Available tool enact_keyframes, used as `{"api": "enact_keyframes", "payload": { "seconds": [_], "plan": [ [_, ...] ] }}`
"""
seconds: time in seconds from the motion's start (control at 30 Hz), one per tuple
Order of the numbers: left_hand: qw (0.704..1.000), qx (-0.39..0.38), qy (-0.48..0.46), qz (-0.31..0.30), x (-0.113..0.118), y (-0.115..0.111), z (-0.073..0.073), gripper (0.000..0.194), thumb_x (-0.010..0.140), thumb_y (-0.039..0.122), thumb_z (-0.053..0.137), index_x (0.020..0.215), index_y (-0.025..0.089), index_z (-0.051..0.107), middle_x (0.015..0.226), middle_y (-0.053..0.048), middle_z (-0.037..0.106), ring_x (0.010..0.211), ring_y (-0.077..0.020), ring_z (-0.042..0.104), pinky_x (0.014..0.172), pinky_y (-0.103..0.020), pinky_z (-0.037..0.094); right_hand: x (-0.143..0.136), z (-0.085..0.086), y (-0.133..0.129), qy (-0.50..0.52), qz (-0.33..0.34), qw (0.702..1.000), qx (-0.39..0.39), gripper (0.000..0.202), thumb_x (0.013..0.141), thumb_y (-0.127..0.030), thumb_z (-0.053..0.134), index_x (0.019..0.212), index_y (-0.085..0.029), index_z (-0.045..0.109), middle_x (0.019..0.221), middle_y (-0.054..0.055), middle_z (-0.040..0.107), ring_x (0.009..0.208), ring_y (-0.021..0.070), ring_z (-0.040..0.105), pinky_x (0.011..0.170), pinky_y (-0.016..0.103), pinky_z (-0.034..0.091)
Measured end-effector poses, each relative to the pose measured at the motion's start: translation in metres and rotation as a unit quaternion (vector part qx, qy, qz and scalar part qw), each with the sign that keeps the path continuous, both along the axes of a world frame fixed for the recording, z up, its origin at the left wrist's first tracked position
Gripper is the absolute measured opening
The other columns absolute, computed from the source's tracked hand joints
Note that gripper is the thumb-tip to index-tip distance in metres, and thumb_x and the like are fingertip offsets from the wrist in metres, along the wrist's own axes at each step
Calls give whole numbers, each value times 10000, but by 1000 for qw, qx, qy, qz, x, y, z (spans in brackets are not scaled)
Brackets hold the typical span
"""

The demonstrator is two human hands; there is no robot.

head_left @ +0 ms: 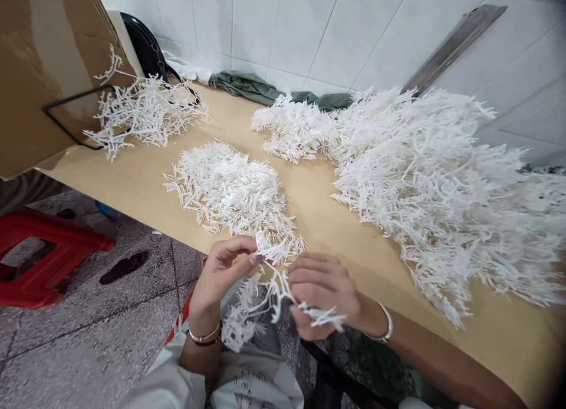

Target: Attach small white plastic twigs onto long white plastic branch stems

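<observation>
Left hand [221, 276] and right hand [325, 294] are nearest, at the table's [309, 188] near edge. Left: open floor [119, 323] beyond the edge. Bare table separates left pile [148, 111], centre pile [230, 188] and right pile [442, 179]. Left thumb and index finger: pinched on the sprig [282, 286]. Sprig: spans both hands. Right fingers: curled around it, tips hidden; ends protrude below.

Large white pile [437, 185] and red stool [73, 238] are cut off.

Looks like wkshp: table [309, 188] w/ piled white pcs [234, 188].
</observation>
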State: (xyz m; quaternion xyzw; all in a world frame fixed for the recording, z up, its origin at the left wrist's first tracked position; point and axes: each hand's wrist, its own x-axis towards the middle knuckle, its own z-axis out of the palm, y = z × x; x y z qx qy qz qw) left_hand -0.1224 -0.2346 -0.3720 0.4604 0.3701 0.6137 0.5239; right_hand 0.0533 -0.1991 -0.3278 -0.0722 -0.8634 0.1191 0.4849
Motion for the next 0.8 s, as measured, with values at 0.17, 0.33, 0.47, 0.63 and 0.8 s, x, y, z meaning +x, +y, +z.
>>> {"api": "enact_keyframes", "payload": {
  "seconds": [0.17, 0.33, 0.47, 0.63, 0.8],
  "plan": [
    [999, 19, 1, 41, 5, 0, 1, 68, 798, 228, 690, 866, 216, 687, 763, 12, 640, 679, -84, 546, 614, -167, 431, 0, 1, -2, -64, -101, 978, 170, 20, 780, -134, 595, 768, -146, 604, 681, 62, 691, 642, 170, 621, 582, 308, 526],
    [996, 55, 4, 67, 13, -1, 8, 283, 823, 176, 652, 1078, 282, 588, 1013, 3, 634, 761, -77, 549, 599, -143, 429, 0, -8, -4, -59, -120, 971, 200, 57, 813, -116, 569, 776, -129, 611, 708, 73, 686, 709, 179, 641, 629, 314, 540],
    [997, 51, 5, 51, 15, -3, 12, 206, 853, 173, 593, 1043, 250, 586, 1037, -14, 598, 723, -85, 526, 566, -164, 435, -1, -10, -6, -61, -110, 972, 197, 100, 833, -116, 541, 765, -136, 612, 704, 63, 680, 699, 172, 644, 628, 316, 548],
    [997, 58, 39, 31, 13, -6, 15, 185, 872, 169, 545, 1029, 218, 630, 1107, -48, 605, 971, -163, 551, 708, -223, 457, 0, -10, -9, -61, -101, 976, 184, 112, 844, -121, 534, 763, -135, 610, 696, 57, 683, 697, 165, 649, 610, 306, 552],
    [991, 67, 112, 16, 7, -6, 16, 427, 888, 200, 525, 1308, 258, 475, 1351, -68, 508, 1053, -190, 537, 769, -269, 460, 4, -8, -6, -67, -101, 976, 181, 85, 829, -114, 543, 778, -122, 610, 713, 71, 684, 722, 167, 660, 632, 310, 567]
  ]
}}
